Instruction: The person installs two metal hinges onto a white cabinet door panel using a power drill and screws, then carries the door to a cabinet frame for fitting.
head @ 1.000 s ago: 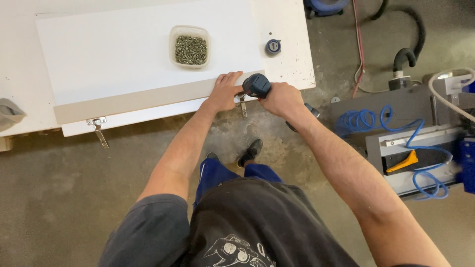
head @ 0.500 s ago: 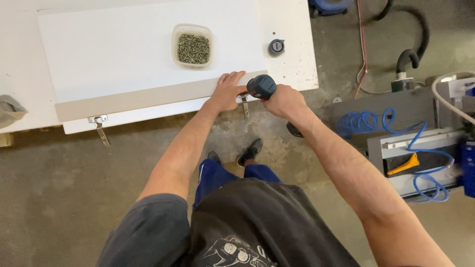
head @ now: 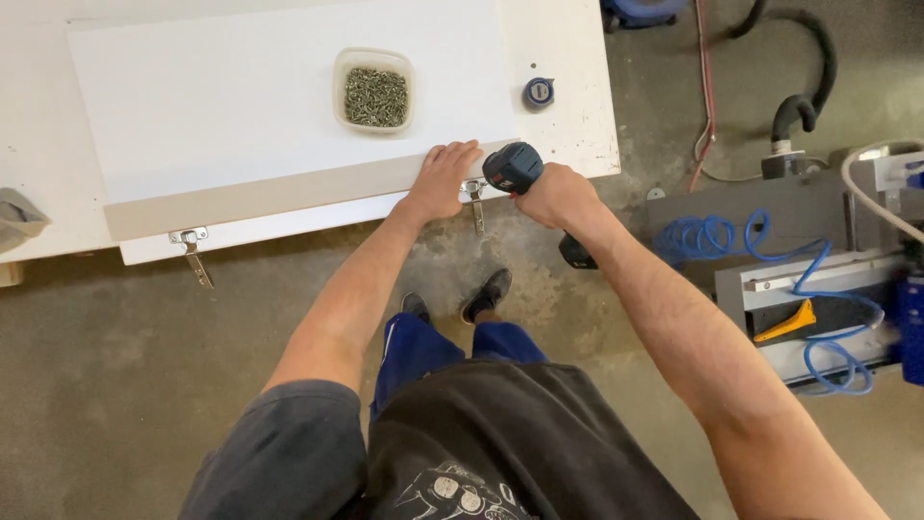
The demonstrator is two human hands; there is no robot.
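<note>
White panel (head: 241,106) edge: left hand (head: 441,178) flat beside hinge (head: 474,193), right hand (head: 553,195) clenched around drill (head: 513,167).

Concrete floor (head: 144,385), grey, mottled w/ pale stains. White desk (head: 568,116) runs across the top, its edge overhanging the floor. Right side: grey machine (head: 799,289) w/ coiled blue air hose (head: 712,241) over it. Black vacuum hose (head: 799,106) curves at top right, red cable (head: 701,96) trailing beside it. Light is even, soft shadows.
</note>
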